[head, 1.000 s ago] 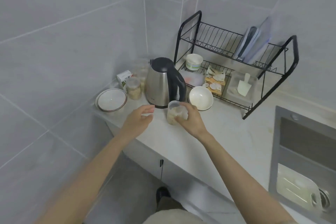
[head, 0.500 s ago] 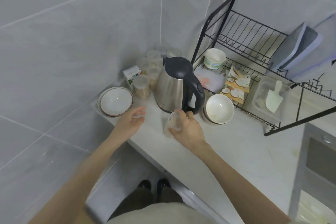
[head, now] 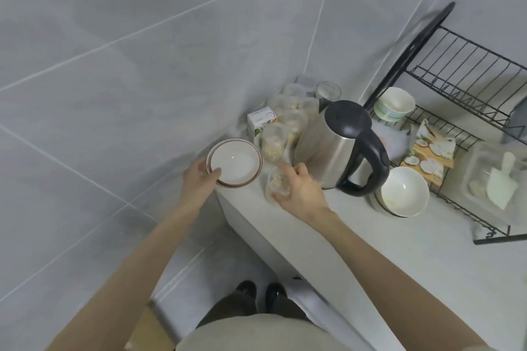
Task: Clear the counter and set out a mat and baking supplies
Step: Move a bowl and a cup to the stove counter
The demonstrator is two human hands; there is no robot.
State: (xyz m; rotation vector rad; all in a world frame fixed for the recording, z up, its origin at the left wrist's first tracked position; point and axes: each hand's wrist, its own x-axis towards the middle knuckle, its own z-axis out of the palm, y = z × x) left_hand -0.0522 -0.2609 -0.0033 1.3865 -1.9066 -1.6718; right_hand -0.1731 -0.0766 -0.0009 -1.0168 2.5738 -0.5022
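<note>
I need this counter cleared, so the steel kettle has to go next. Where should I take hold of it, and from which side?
Take the kettle by its black loop handle, coming from the right front. The handle juts out that way, toward the white bowl, with a gap inside the loop for fingers. Jars crowd its far left side.

the person wore a pale beige top [head: 256, 333] over dark brownish trousers [head: 225, 309] — and black, rounded shoes [head: 246, 288] showed below them.
</note>
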